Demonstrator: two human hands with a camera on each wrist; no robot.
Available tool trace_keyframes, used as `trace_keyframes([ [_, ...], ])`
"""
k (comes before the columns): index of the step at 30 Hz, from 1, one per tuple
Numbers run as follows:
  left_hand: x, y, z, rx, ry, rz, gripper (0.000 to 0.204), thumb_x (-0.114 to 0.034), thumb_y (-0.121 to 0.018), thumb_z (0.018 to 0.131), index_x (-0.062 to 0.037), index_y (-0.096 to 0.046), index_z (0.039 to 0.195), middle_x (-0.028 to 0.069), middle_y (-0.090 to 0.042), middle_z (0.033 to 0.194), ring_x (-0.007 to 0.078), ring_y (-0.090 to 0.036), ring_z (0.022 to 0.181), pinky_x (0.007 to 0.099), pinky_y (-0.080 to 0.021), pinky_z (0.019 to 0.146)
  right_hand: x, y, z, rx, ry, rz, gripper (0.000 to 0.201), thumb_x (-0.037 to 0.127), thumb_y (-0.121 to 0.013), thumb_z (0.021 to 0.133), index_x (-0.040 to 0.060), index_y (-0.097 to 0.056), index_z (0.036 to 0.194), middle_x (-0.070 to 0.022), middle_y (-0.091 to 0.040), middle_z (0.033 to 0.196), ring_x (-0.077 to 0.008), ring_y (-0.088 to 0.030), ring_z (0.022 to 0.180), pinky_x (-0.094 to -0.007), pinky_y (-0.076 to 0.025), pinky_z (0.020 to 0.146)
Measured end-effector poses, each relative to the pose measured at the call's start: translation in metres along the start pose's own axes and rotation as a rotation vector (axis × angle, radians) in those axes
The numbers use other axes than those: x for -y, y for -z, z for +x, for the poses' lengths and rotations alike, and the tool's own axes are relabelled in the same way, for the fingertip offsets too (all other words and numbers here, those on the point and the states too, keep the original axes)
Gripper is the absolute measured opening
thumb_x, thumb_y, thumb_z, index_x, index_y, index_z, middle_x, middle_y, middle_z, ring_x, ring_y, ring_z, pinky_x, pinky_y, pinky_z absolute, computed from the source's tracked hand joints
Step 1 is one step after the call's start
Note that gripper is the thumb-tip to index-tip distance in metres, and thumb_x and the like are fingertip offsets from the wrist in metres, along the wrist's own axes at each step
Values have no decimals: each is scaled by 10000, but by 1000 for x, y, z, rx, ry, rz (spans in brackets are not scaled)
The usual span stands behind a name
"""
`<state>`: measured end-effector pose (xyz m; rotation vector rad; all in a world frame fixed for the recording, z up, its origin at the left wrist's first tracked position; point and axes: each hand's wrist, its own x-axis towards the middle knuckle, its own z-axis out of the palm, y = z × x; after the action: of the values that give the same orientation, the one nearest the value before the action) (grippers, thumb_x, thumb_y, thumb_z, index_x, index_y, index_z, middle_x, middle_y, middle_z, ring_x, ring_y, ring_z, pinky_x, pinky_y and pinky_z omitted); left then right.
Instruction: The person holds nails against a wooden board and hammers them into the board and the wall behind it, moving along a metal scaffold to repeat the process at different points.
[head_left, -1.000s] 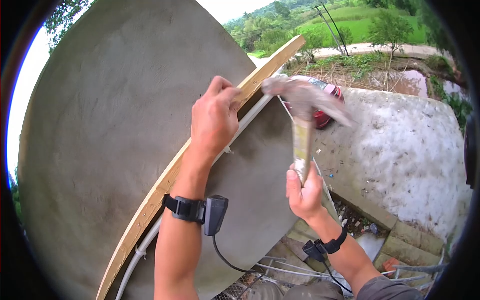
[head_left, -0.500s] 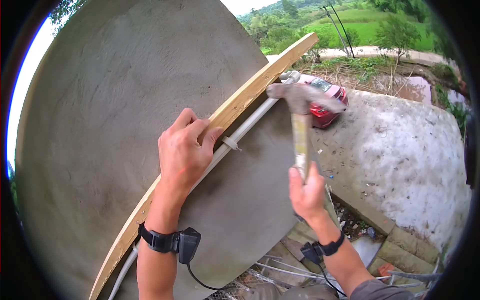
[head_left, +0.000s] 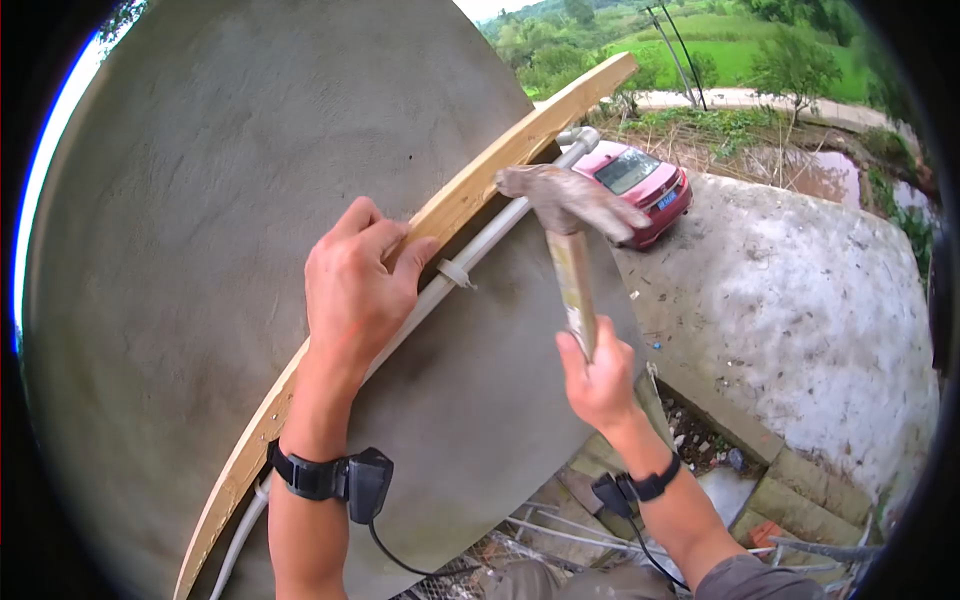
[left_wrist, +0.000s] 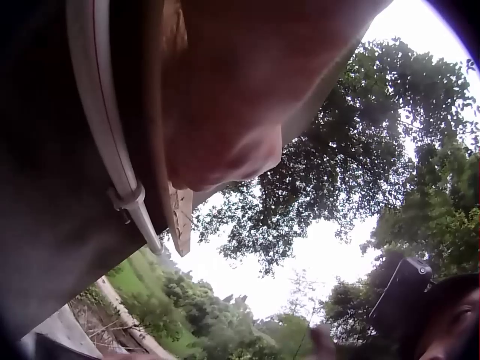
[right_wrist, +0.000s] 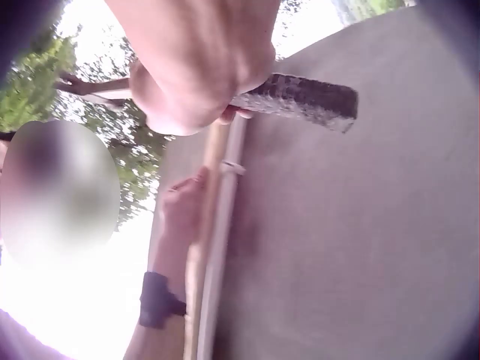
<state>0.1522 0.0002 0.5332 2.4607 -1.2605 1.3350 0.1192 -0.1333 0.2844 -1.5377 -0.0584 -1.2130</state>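
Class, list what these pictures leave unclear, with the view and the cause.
Head: lower end of the wooden plank, cut off by the bottom edge.
Head: lower handle of the hammer, covered by the right hand.
Head: number plate of the red car, too small to read.
Left wrist: part of the wooden plank, hidden by the left hand.

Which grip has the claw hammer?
The right grip: its fingers are curled round the claw hammer. The left grip instead pinches the wooden board.
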Motion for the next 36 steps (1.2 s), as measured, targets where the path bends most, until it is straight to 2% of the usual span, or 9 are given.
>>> trace_keyframes([
  [9, 0, 1, 0, 22, 34, 10, 179, -93, -838, 812, 27, -783, 934, 111, -584, 762, 234, -542, 612, 370, -436, 588, 34, -1, 11, -582, 440, 795, 248, 216, -608, 1053, -11, -506, 1056, -112, -601, 701, -188, -611, 563, -314, -468, 480],
  [10, -1, 1, 0, 22, 35, 9, 179, -93, -838, 812, 27, -783, 934, 111, -584, 762, 234, -542, 612, 370, -436, 588, 22, -8, 8, -581, 440, 794, 248, 216, -608, 1053, -11, -506, 1056, -112, -601, 701, -188, -611, 563, -314, -468, 480],
  [12, 1, 1, 0, 8, 15, -2, 182, -95, -838, 813, 27, -785, 937, 108, -582, 759, 230, -538, 612, 366, -435, 588, 2, -13, 7, 21, -35, 60, 231, 230, -591, 1062, 12, -514, 1047, -110, -608, 687, -184, -582, 551, -337, -472, 499],
  [16, 1, 0, 3, -7, 9, 5, 179, -96, -841, 812, 24, -788, 934, 105, -581, 759, 228, -537, 616, 361, -436, 591, 12, 26, 11, -19, -12, 164, 238, 240, -553, 1075, 16, -504, 1011, -107, -610, 677, -182, -543, 522, -359, -478, 517],
  [22, 0, 1, 1, 28, 74, -28, 183, -101, -847, 804, 19, -792, 930, 101, -583, 760, 224, -534, 616, 361, -439, 593, 47, 22, 21, -619, 406, 730, 236, 238, -500, 1086, 13, -477, 1018, -105, -606, 673, -204, -526, 499, -378, -456, 503],
  [24, 1, 2, 1, 20, 61, -9, 182, -102, -846, 804, 19, -792, 930, 101, -584, 761, 226, -535, 617, 362, -440, 595, -1, 3, 10, -318, 478, 369, 213, 219, -520, 1082, 18, -471, 1036, -102, -602, 675, -206, -539, 494, -368, -457, 490],
  [26, -2, 1, -1, 7, 51, -5, 182, -102, -846, 804, 18, -792, 929, 102, -585, 762, 227, -536, 617, 362, -442, 597, -4, -13, 8, 53, 10, 58, 179, 173, -544, 1070, 13, -470, 1032, -95, -601, 685, -204, -559, 499, -346, -449, 475],
  [27, -2, 2, -2, 18, 50, 2, 182, -102, -846, 803, 19, -791, 927, 102, -587, 764, 228, -538, 620, 363, -443, 599, -2, -4, 4, 40, 12, 54, 179, 173, -544, 1070, 13, -470, 1032, -95, -601, 685, -204, -559, 499, -346, -449, 475],
  [36, 0, 1, 1, 29, 83, -20, 187, -111, -849, 797, 13, -795, 926, 105, -589, 765, 232, -550, 633, 365, -443, 602, 60, 33, 27, -636, 531, 828, 329, 320, -498, 1095, -7, -477, 1066, -143, -593, 752, -202, -553, 543, -323, -483, 488],
])
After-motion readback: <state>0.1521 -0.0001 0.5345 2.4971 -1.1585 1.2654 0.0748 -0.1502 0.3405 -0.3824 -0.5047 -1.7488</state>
